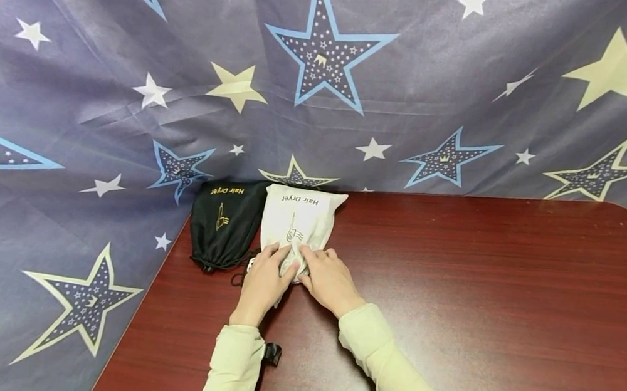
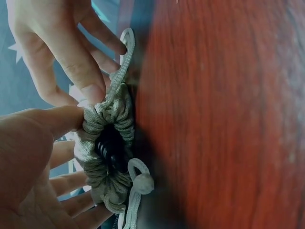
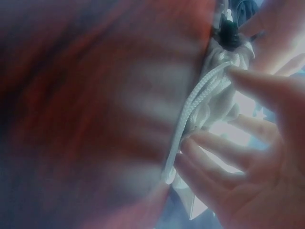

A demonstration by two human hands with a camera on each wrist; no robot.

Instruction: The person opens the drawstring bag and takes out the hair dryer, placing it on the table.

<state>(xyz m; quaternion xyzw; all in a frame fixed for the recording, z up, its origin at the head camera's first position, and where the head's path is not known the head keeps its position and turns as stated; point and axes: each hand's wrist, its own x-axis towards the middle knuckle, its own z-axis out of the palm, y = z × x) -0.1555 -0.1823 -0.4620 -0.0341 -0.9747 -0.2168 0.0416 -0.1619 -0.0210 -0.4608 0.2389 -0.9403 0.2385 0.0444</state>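
Observation:
A white drawstring bag (image 1: 302,216) printed "Hair Dryer" lies at the back of the table, its gathered mouth facing the person. My left hand (image 1: 262,285) grips the left side of that mouth, thumb on top and fingers spread along the side. On the other side my right hand (image 1: 333,280) holds the gathered cloth, its thumb close to the left thumb. A black ribbed object (image 2: 112,148) shows inside the puckered opening. One white cord loop (image 3: 195,100) runs beside the right fingers; another, with a round bead (image 2: 144,183), hangs on the left.
A black drawstring bag (image 1: 226,222), also printed "Hair Dryer", lies just left of the white one, its dark cords trailing toward it. The reddish wooden table (image 1: 507,302) extends to the right. Behind it hangs a star-patterned cloth (image 1: 403,91).

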